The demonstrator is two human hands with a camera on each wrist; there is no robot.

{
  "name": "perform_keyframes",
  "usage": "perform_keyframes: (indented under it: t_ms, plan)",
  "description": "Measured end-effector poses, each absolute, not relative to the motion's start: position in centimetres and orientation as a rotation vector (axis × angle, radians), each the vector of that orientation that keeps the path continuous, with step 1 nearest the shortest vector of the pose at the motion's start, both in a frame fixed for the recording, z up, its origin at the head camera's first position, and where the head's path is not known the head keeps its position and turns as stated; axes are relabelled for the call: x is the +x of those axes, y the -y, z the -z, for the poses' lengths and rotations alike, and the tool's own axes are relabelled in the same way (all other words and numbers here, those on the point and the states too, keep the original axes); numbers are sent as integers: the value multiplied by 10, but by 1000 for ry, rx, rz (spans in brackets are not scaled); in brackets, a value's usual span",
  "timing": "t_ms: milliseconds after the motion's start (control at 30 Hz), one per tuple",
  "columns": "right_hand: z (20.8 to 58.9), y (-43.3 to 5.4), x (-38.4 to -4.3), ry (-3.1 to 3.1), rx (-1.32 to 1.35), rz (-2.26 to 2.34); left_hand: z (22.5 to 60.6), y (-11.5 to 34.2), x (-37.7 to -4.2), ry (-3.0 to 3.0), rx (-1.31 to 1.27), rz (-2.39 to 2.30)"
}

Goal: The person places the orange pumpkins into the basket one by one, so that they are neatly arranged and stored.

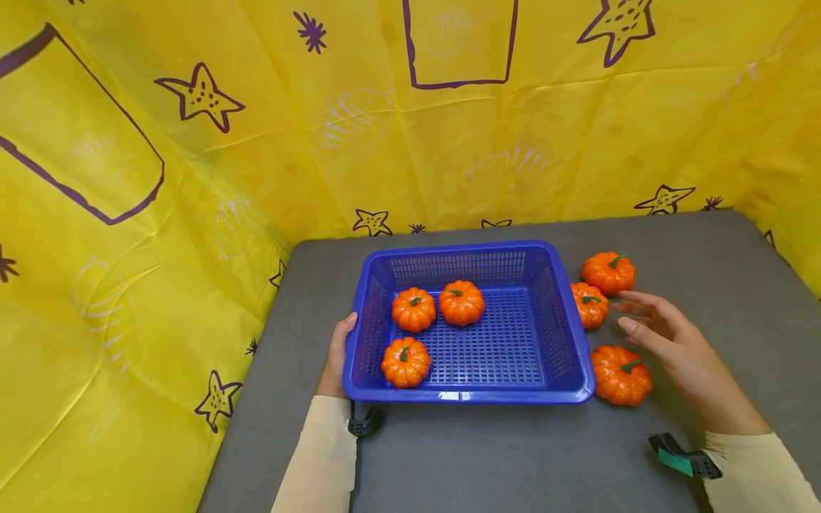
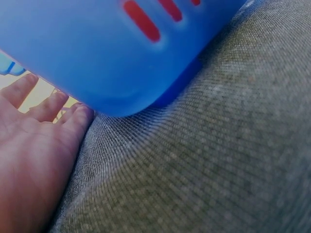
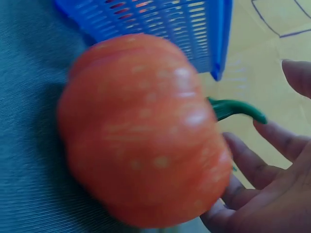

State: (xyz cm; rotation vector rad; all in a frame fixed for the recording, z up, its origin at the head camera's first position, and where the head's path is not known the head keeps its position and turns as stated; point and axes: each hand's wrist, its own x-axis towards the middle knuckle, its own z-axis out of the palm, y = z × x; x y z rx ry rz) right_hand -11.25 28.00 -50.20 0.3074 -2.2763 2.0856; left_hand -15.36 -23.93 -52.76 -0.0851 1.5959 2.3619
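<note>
My left hand (image 1: 335,362) holds the left side of a blue plastic basket (image 1: 468,396), thumb at the rim and fingers against the outer wall. The left wrist view shows those fingers (image 2: 73,116) along the basket's side. Inside the basket sit three small orange pumpkins with green stems: one at front left (image 1: 406,363), one behind it (image 1: 413,311) and one to the right (image 1: 462,303). My right hand (image 1: 680,356) hovers with loosely bent fingers beside the pumpkins right of the basket, holding nothing. Close to it are a front pumpkin (image 1: 621,376), a middle pumpkin (image 1: 589,306) and a back pumpkin (image 1: 608,273).
The basket stands on a grey cloth-covered table (image 1: 474,456). Behind and to the left hangs a yellow curtain (image 1: 256,164) with starfish drawings. Black straps circle both wrists, the right strap (image 1: 683,457) bearing a green patch.
</note>
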Motion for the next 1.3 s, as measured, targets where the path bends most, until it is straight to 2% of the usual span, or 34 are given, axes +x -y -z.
perform_keyframes:
  t_ms: [200,633,1300]
  plan:
    - [510,-278,-107,2442,203,-1961,527,239,-154,-1595,-96,-2356]
    - [522,-281,-99,2574,240,-1866,528,239,-154,-1598,-96,-2359]
    - [534,-290,-90,2638,491,-1935,529,241,-155,-1587,-68,-2356]
